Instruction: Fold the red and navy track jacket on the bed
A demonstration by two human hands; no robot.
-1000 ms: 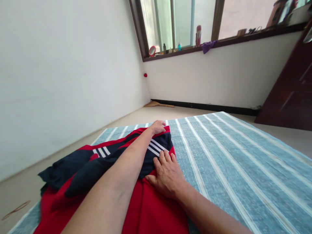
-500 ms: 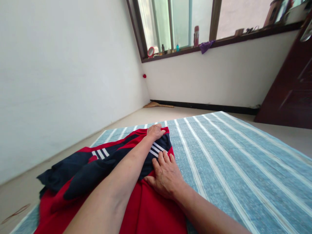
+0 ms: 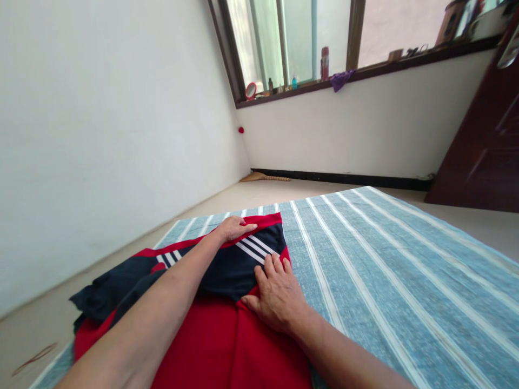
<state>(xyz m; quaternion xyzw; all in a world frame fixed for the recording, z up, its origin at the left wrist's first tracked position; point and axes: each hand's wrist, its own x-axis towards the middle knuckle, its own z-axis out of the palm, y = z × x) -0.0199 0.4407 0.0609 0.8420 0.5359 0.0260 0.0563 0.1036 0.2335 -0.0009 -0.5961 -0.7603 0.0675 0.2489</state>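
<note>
A red and dark navy sports garment [image 3: 203, 329] with white stripes lies on a blue and white striped cloth [image 3: 365, 281]. Its navy part is laid smooth toward the right and bunched at the left. My left hand [image 3: 235, 228] rests on the red band along the garment's far edge, its fingers stretched out and pointing right. Flat on the garment's right side, just below the white stripes, is my right hand [image 3: 278, 289] with its fingers spread. Part of the garment is hidden under my left forearm.
The cloth ends at a far edge, with pale floor [image 3: 316, 190] beyond. A broom [image 3: 270, 178] lies by the wall corner. Bottles, a round red mirror [image 3: 251, 91] and a purple cloth [image 3: 341, 80] are on the windowsill. At the right stands a dark red door [image 3: 482, 140].
My left hand has slid left along the garment's far edge, and the navy fabric there now lies flatter. My right hand has stayed in place.
</note>
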